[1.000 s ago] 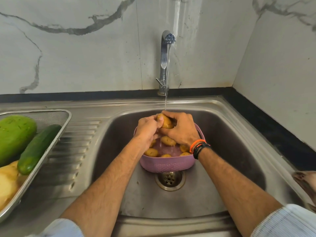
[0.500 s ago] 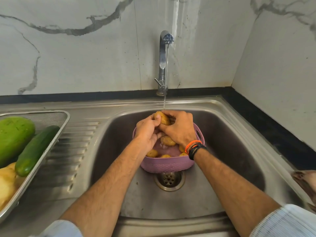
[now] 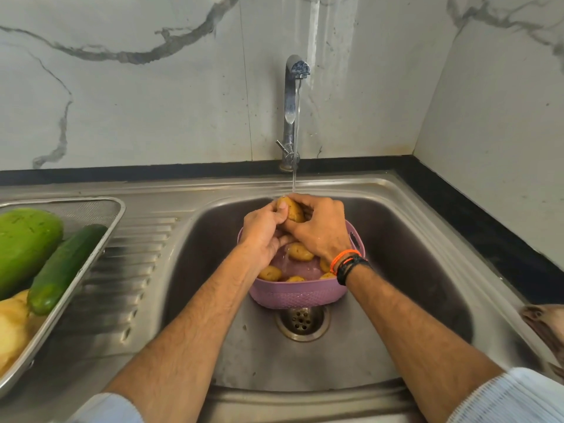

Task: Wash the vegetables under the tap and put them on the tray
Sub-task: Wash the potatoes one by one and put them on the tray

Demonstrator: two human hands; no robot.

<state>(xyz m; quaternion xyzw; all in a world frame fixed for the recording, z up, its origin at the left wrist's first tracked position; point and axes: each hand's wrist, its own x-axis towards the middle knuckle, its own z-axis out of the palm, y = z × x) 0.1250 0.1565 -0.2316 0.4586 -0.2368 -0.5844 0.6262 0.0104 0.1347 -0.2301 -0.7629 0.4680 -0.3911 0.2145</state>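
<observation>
At far left on the steel bench, a mesh tray (image 3: 114, 209) holds a large pale-green vegetable (image 3: 24, 242), a dark cucumber (image 3: 62, 268) lying against it, and yellow produce (image 3: 10, 328) at the near end. Ridged draining grooves (image 3: 128, 264) separate the tray from the sink (image 3: 427, 270). Over the basin, the left hand (image 3: 262, 232) and right hand (image 3: 320, 228) meet around a single potato (image 3: 293, 209), fingers of both curled on it, the left thumb pressed to its top. A thin stream from the tap (image 3: 291, 111) falls onto that potato. Directly below the hands, a pink basket (image 3: 297, 296) sits above the drain (image 3: 302, 322) with more potatoes (image 3: 300, 251) inside. Orange and black bands (image 3: 348, 264) circle the right wrist.
</observation>
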